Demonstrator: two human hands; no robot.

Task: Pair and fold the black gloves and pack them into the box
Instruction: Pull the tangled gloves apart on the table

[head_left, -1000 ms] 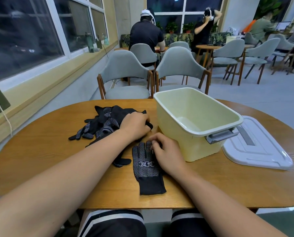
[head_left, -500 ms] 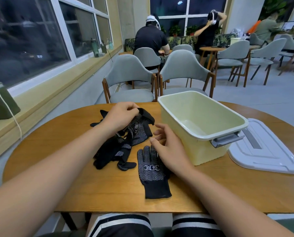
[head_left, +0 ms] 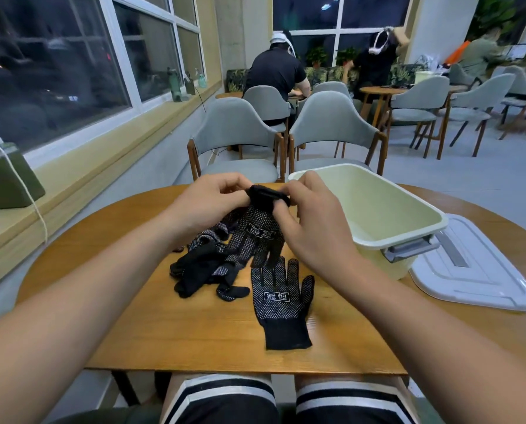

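Both hands are raised just above the bench [head_left: 170, 338] and hold one black glove [head_left: 263, 237] between them by its cuff. The left hand [head_left: 213, 203] has its fingers curled and pinches the left side of the cuff, while the right hand [head_left: 313, 231] pinches the right side, its fingers bent around the rolled edge. The glove hangs with its white-dotted palm toward the camera and its finger ends pointing down, reaching close to the fingertips of a second glove [head_left: 281, 301]. I cannot tell whether they touch. That second glove lies flat on the bench, dotted side up, cuff toward the person. Just to its left sits a loose heap of more black gloves [head_left: 203, 269], tangled together. The pale green box [head_left: 375, 240] stands open on the bench to the right of the hands, a grey handle [head_left: 408, 250] on its near end. The white lid [head_left: 475, 270] lies flat beside the box, further right.
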